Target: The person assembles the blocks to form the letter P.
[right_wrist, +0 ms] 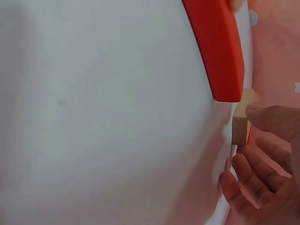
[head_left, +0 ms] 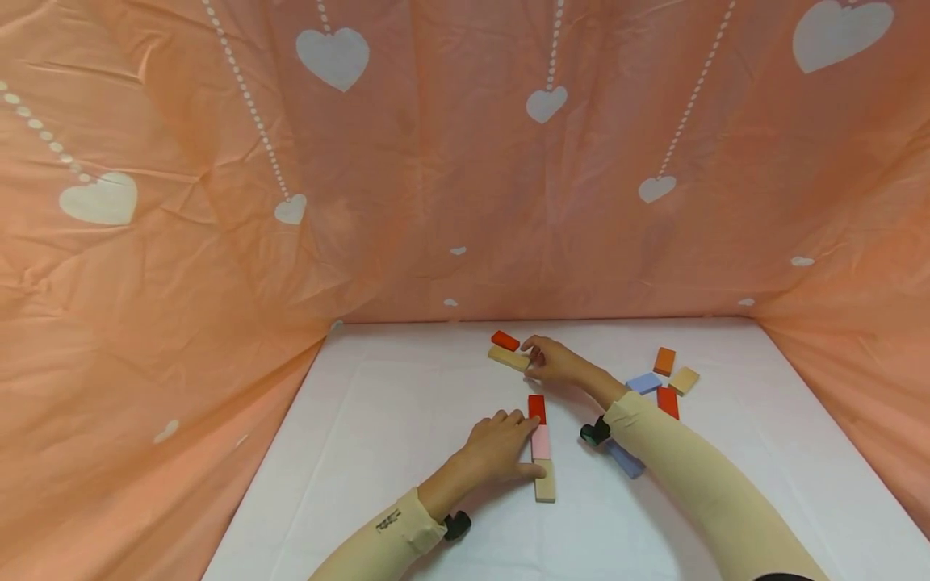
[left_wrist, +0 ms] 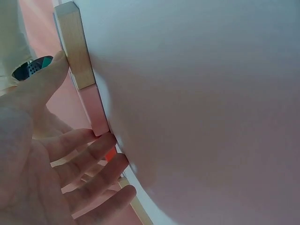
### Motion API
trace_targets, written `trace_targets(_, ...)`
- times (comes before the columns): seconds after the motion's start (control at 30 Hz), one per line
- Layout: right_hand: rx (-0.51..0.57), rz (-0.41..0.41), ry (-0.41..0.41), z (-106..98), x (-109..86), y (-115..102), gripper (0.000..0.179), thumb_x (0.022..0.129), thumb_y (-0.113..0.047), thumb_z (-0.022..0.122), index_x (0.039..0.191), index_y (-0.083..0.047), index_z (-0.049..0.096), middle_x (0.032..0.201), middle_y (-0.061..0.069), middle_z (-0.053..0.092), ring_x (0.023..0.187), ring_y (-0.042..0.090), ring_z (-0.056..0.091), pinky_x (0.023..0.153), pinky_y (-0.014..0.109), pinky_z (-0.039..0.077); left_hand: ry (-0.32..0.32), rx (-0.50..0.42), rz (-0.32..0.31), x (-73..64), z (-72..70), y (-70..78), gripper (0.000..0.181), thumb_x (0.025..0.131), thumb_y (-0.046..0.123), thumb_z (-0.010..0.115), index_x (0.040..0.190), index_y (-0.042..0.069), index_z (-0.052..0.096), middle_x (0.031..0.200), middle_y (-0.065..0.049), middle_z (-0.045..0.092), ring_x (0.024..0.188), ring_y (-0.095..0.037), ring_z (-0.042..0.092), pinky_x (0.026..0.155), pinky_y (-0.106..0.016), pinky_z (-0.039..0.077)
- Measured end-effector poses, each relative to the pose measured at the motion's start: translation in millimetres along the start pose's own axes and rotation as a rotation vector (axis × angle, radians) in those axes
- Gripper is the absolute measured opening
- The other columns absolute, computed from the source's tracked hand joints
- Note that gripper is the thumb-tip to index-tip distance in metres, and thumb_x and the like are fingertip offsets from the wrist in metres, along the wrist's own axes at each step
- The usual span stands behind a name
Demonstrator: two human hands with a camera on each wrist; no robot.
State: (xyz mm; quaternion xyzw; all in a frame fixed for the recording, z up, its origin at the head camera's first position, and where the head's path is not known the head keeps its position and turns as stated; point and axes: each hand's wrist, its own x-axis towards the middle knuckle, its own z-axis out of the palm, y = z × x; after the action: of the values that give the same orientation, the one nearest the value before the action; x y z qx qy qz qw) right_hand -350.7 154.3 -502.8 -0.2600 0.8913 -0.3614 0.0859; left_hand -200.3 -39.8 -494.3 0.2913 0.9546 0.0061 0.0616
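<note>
A red block (head_left: 536,408), a pink block (head_left: 541,442) and a tan wooden block (head_left: 545,482) lie end to end in a straight row. Beside this row is my left hand (head_left: 496,449); its thumb touches the tan block and its index fingertip the red one, the other fingers spread. Farther back, my right hand (head_left: 555,361) reaches to the end of another tan block (head_left: 507,357). The thumb (right_wrist: 267,117) touches that block, while the other fingers appear loosely bent and apart from it. Just behind that block lies a second red block (head_left: 504,340).
Right of the right forearm lie an orange block (head_left: 664,361), a blue block (head_left: 643,383), a tan block (head_left: 684,380) and a red block (head_left: 668,401). Another blue block (head_left: 625,460) is partly under that arm. An orange heart-patterned curtain (head_left: 552,202) surrounds the white tabletop (head_left: 363,420).
</note>
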Motion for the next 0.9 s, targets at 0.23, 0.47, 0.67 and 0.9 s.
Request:
trace_targets(0.23, 0.066, 0.035, -0.070, 3, -1.5, -5, 0.052, 0.096, -0.006, 0.078, 0.142, -0.004, 0.054, 0.111, 0.013, 0.067, 0.100, 0.027, 0.065, 0.099, 0.047, 0.058, -0.002, -0.007, -0.002, 0.8, 0.4, -0.3, 0.082, 0.090, 0.068, 0.077, 0.154, 0.020, 0.059, 0.141, -0.001, 0.064, 0.124, -0.020, 0.060, 0.094, -0.036, 0.056)
trace_targets(0.47, 0.066, -0.012, -0.131, 6, 6.9, -7, 0.071, 0.095, -0.008, 0.082, 0.153, 0.000, 0.041, 0.107, 0.009, 0.068, 0.100, 0.024, 0.065, 0.098, 0.043, 0.058, 0.004, 0.000, 0.003, 1.7, 1.8, -0.4, 0.082, 0.090, 0.069, 0.077, 0.154, 0.020, 0.059, 0.140, 0.000, 0.064, 0.123, -0.020, 0.060, 0.093, -0.035, 0.056)
trace_targets(0.67, 0.059, -0.004, -0.162, 5, 13.0, -9, 0.088, 0.094, -0.010, 0.083, 0.164, -0.001, 0.030, 0.102, 0.006, 0.064, 0.097, 0.021, 0.061, 0.095, 0.039, 0.056, -0.003, 0.008, -0.001, 1.8, 0.4, 0.8, 0.082, 0.090, 0.069, 0.076, 0.154, 0.020, 0.059, 0.141, -0.001, 0.064, 0.124, -0.020, 0.061, 0.094, -0.036, 0.057)
trace_targets(0.9, 0.012, 0.074, -0.237, 2, 22.3, -10, 0.092, 0.096, -0.016, 0.082, 0.170, -0.016, 0.028, 0.094, 0.006, 0.061, 0.084, 0.018, 0.059, 0.081, 0.032, 0.052, -0.016, 0.001, -0.010, 1.1, -0.3, 1.7, 0.082, 0.090, 0.068, 0.077, 0.155, 0.021, 0.058, 0.145, -0.001, 0.063, 0.127, -0.021, 0.060, 0.097, -0.038, 0.057)
